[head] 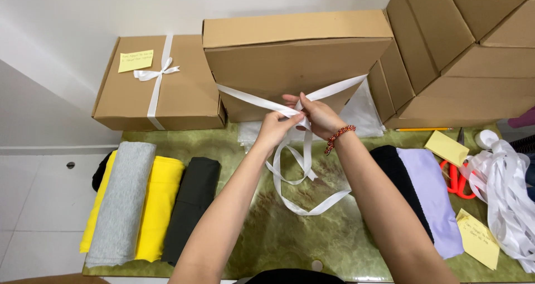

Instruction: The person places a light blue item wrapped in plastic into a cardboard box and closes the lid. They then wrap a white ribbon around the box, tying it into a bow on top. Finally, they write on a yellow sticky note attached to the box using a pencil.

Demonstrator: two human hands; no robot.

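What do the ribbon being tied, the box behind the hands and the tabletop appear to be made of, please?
The ribbon looks like white satin-type fabric: flat, limp, faintly glossy. The box looks like plain brown corrugated cardboard, matte, with folded flap edges. The tabletop has a glossy green marble pattern with light glare; whether it is real stone or a printed surface cannot be told.

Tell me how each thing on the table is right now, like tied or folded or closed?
Left hand: pinching the white ribbon.
Right hand: pinching the same ribbon.
White ribbon: half tied, ends dangling loose.
Middle cardboard box: closed, ribbon around it.
Left cardboard box: closed, bow tied, yellow note on top.
Grey cloth: folded.
Lilac cloth: folded.
Orange scissors: lying flat.
Ribbon pile: loose, tangled.
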